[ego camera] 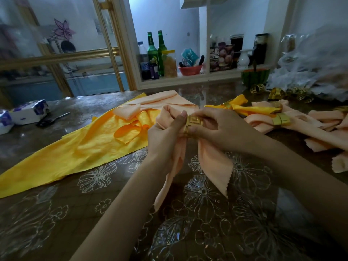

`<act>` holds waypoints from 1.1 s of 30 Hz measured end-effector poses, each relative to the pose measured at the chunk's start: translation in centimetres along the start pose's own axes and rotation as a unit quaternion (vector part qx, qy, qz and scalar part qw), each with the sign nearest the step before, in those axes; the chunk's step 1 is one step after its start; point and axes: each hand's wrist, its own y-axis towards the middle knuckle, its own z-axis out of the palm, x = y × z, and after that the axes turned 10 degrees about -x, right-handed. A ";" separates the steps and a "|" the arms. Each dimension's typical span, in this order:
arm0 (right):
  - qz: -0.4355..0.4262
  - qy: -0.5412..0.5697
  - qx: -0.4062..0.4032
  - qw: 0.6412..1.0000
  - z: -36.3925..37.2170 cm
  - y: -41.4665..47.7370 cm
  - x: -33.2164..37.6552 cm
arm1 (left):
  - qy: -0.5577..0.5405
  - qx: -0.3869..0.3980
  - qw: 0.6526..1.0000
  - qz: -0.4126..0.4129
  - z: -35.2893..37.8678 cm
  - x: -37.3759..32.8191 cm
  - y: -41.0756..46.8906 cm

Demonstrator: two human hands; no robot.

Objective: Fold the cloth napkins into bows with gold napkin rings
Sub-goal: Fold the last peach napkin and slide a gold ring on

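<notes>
A peach napkin (212, 162) is bunched through a gold napkin ring (194, 125) above the table's middle. My left hand (165, 136) grips the napkin's left loop, thumb against the ring. My right hand (222, 127) pinches the ring and the cloth from the right. Two pointed tails hang down to the table. Unfolded yellow napkins (79, 147) and peach napkins (165, 101) lie to the left and behind. Finished bows, a yellow one (243, 108) and a peach one (278, 121) among them, lie on the right.
Loose gold rings (282, 94) sit at the back right beside crumpled plastic bags (310, 72) and a green watermelon-shaped bowl (255, 76). A tissue pack (28, 112) and a dark tool (52, 119) lie at the left. The shelf behind holds bottles (156, 53).
</notes>
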 end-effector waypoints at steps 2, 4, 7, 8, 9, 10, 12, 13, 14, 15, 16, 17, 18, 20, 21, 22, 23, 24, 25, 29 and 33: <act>-0.022 -0.012 -0.018 1.000 -0.1 0.1 0.1 | 0.001 -0.001 1.000 0.003 -0.1 0.0 0.1; -0.035 -0.025 -0.036 0.998 0.1 0.0 0.1 | 0.011 -0.008 1.000 0.001 -0.1 0.2 0.2; -0.060 -0.059 -0.051 0.995 0.8 -0.3 0.2 | 0.004 -0.011 1.000 -0.022 -0.1 0.1 0.2; -0.043 -0.042 -0.055 0.997 0.7 -0.2 0.1 | -0.008 -0.013 0.999 -0.032 -0.1 0.0 0.1; 0.002 -0.003 -0.058 0.998 0.5 -0.1 0.1 | -0.027 -0.017 0.999 -0.041 -0.1 -0.2 0.2; 0.071 0.054 -0.060 0.994 0.0 0.1 0.0 | -0.046 -0.026 0.997 -0.053 -0.2 -0.3 0.3; 0.226 0.217 -0.026 0.949 -0.7 0.3 -0.1 | -0.074 -0.056 0.993 -0.080 -0.5 -0.9 0.8; 0.292 0.308 0.014 0.905 -0.8 0.3 -0.2 | -0.081 -0.061 0.990 -0.095 -0.6 -1.0 1.1; 0.334 0.387 0.051 0.858 -0.7 0.3 -0.4 | -0.091 -0.051 0.988 -0.112 -0.8 -1.2 1.3; 0.355 0.446 0.065 0.819 -0.3 0.3 -0.6 | -0.093 -0.031 0.987 -0.126 -0.9 -1.3 1.5; 0.362 0.476 0.056 0.799 0.0 0.3 -0.9 | -0.085 -0.009 0.987 -0.134 -0.9 -1.2 1.5; 0.361 0.492 0.037 0.791 0.2 0.3 -1.0 | -0.068 0.012 0.989 -0.134 -1.0 -1.2 1.5; 0.357 0.498 0.016 0.790 0.3 0.3 -1.2 | -0.061 0.035 0.989 -0.133 -0.9 -1.1 1.2; 0.339 0.503 -0.018 0.795 0.2 0.5 -1.3 | -0.046 0.080 0.990 -0.111 -0.6 -1.0 0.9; 0.333 0.498 -0.028 0.800 0.1 0.5 -1.4 | -0.032 0.089 0.991 -0.094 -0.5 -0.8 0.7; 0.323 0.488 -0.037 0.810 0.1 0.6 -1.6 | -0.019 0.096 0.992 -0.081 -0.3 -0.9 0.5; 0.315 0.464 -0.040 0.827 0.3 0.5 -1.7 | -0.017 0.098 0.992 -0.077 -0.2 -0.8 0.2; 0.303 0.431 -0.045 0.849 0.3 0.5 -1.8 | -0.018 0.101 0.991 -0.081 -0.2 -0.8 0.2; 0.291 0.386 -0.047 0.874 0.3 0.5 -1.8 | -0.024 0.109 0.990 -0.089 -0.2 -0.9 0.2; 0.254 0.268 -0.065 0.927 -0.3 0.7 -2.3 | 0.046 0.142 0.987 -0.052 -1.0 -0.7 1.3; 0.344 0.342 -0.063 0.872 -0.7 0.9 -1.9 | 0.157 0.166 0.973 0.013 -1.6 -0.4 2.3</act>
